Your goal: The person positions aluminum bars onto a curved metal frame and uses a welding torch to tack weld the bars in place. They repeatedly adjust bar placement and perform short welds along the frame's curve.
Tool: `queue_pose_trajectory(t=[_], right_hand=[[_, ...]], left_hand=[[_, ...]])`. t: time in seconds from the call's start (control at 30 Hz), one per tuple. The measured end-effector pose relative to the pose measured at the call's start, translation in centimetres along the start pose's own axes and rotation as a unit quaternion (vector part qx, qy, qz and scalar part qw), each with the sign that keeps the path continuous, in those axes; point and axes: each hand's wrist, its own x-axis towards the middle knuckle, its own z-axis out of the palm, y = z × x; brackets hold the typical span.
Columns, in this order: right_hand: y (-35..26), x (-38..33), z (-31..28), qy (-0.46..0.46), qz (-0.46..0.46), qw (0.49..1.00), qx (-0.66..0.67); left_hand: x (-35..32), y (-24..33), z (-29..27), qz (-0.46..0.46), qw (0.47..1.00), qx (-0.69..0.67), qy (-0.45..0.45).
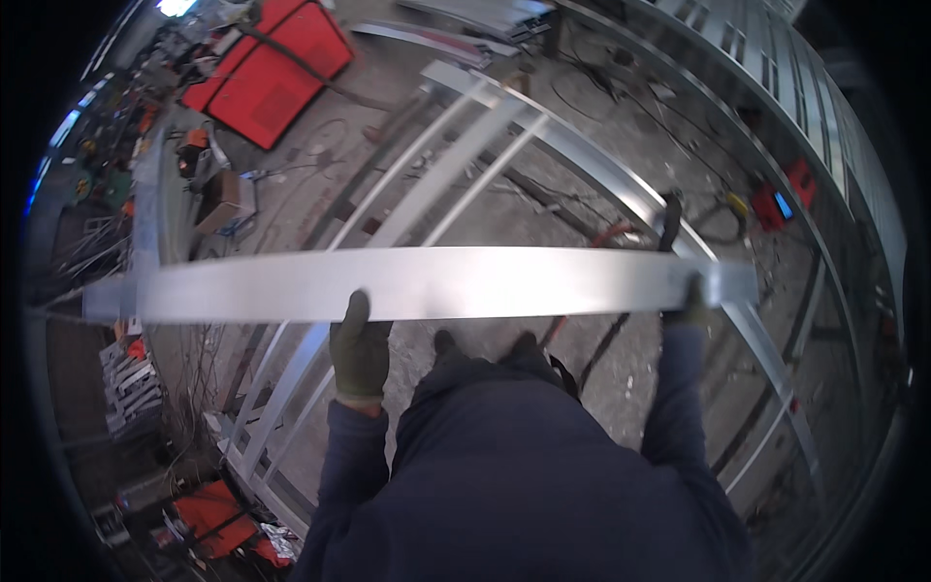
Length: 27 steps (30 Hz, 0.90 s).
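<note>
Silver metal bar point(504, 281), long and flat, runs sideways across mid-frame, from near the left edge to right of centre. Left hand point(359, 357), gloved, is closed on its lower edge left of centre: thumb up on the face, fingers out of sight behind. Right hand point(687, 303) is blurred, but looks closed on the bar near its right end, thumb on the face; finger wrap not visible. Under it: a metal frame point(601, 177), one rail slanting from upper centre down to the right, slats point(441, 175) showing above and below the bar on the left. Bar's right end overlaps the rail in view; can't tell if they touch. Progress, my read: bar is up in both hands, that part's done; setting it down isn't. The frame's rails and slats look already laid together; no way to tell from here if the joints are fixed. Bar's ends are blurred, so can't call alignment. Labels: no brand or writing I can read. Red unit point(767, 211) at right has a lit blue screen point(784, 205), too small to make out. Red case point(281, 78), upper left, and the carton point(225, 201) below it: nothing legible either.
</note>
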Motion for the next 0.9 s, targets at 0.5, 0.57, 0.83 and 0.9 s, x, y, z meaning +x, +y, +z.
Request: queue_pose_trajectory(t=[0.5, 0.57, 0.83, 0.9], right_hand=[[29.4, -5.8, 20.0, 0.131, 0.127, 0.976, -0.116], [31.7, -7.7, 21.4, 0.129, 0.154, 0.975, -0.099], [41.8, -5.0, 17.2, 0.14, 0.115, 0.854, -0.488], [42.7, -5.3, 19.4, 0.133, 0.128, 0.821, -0.54]], left_hand=[[-31.8, -0.4, -48.7, 0.089, 0.868, -0.133, 0.47], [-34.5, -0.7, -47.9, 0.021, 0.906, -0.175, 0.385], [-33.2, -5.5, -48.3, -0.034, 0.872, -0.306, 0.38], [-32.8, -6.7, -50.4, -0.031, 0.864, -0.304, 0.399]])
